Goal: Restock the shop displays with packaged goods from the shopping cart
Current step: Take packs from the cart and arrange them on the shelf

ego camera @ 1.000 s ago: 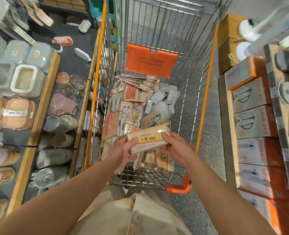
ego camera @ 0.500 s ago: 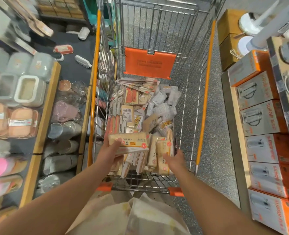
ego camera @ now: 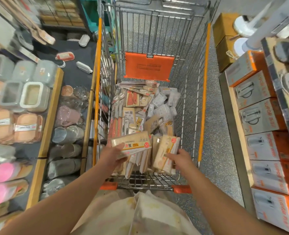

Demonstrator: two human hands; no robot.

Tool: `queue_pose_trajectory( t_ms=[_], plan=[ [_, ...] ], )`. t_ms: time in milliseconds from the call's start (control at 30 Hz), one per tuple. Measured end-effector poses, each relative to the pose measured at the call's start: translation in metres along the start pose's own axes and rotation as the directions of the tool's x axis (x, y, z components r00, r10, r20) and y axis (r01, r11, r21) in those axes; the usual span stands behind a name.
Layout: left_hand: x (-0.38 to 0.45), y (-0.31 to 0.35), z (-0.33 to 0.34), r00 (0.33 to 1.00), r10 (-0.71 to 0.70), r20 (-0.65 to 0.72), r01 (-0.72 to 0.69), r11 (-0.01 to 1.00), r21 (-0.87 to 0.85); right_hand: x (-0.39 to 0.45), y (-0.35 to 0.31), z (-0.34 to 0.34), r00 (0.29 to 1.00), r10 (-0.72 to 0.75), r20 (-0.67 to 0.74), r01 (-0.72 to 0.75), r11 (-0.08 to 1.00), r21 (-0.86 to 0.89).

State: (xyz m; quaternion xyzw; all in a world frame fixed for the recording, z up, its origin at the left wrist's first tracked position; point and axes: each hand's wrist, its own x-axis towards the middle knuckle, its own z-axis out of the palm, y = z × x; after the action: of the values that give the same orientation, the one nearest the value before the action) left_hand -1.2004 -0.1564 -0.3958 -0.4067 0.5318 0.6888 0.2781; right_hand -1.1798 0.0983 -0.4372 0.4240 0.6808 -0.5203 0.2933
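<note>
The left hand (ego camera: 114, 154) is gripping a flat toothpick pack (ego camera: 131, 143), fingers curled under its near edge and thumb on top, holding it just above the goods at the near left of the cart (ego camera: 204, 92). The pack is lying crosswise, its label facing up, stretching to the right from the hand.

The right hand (ego camera: 180, 158) is reaching into the near right of the cart, fingers spread and lightly bent, and its fingertips (ego camera: 170, 156) are touching a second pack (ego camera: 165, 151) that is standing tilted on its end against the others. Whether the hand is actually pinching that pack, I cannot tell; it is reading as an open hand against the wrapper. The two packs are sitting just beside each other, the held one to the left and a little higher.

Deeper in the cart more packaged goods (ego camera: 140, 112) are lying in a loose heap, cards and clear bags mixed, below the orange seat flap (ego camera: 148, 66).

To the left of the cart, a shelf (ego camera: 50, 112) is carrying lidded containers (ego camera: 31, 96) and stacked cups (ego camera: 67, 114). To the right, boxes (ego camera: 262, 116) with kettle pictures are lining up along a low shelf edge. The floor is showing through the wire on the cart's right side.
</note>
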Motion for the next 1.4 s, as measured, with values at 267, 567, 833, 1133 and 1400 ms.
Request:
queue_pose_trajectory(
  t_ms=[267,567,833,1133,1400],
  plan=[
    [-0.019,0.020,0.032,0.994,0.018,0.105,-0.010,0.997,-0.071,-0.042,-0.034,0.002,0.951,-0.269,0.150,0.133,0.797,0.589],
    [-0.029,0.027,0.046,0.976,0.131,0.172,-0.120,0.990,-0.074,-0.048,-0.054,0.035,0.957,-0.268,-0.109,0.285,0.817,0.500],
    [-0.024,0.027,0.041,0.985,0.086,0.150,-0.080,0.996,-0.044,-0.037,-0.048,0.049,0.991,-0.129,0.038,0.060,0.674,0.736],
    [-0.011,-0.004,0.016,0.997,0.047,-0.063,-0.040,0.993,0.108,-0.041,-0.015,0.076,0.975,-0.162,0.151,0.036,0.787,0.616],
    [0.005,-0.004,-0.003,0.993,0.010,-0.116,0.006,0.991,0.136,0.003,-0.004,0.036,0.991,0.030,-0.127,0.013,0.944,0.330]
  ],
)
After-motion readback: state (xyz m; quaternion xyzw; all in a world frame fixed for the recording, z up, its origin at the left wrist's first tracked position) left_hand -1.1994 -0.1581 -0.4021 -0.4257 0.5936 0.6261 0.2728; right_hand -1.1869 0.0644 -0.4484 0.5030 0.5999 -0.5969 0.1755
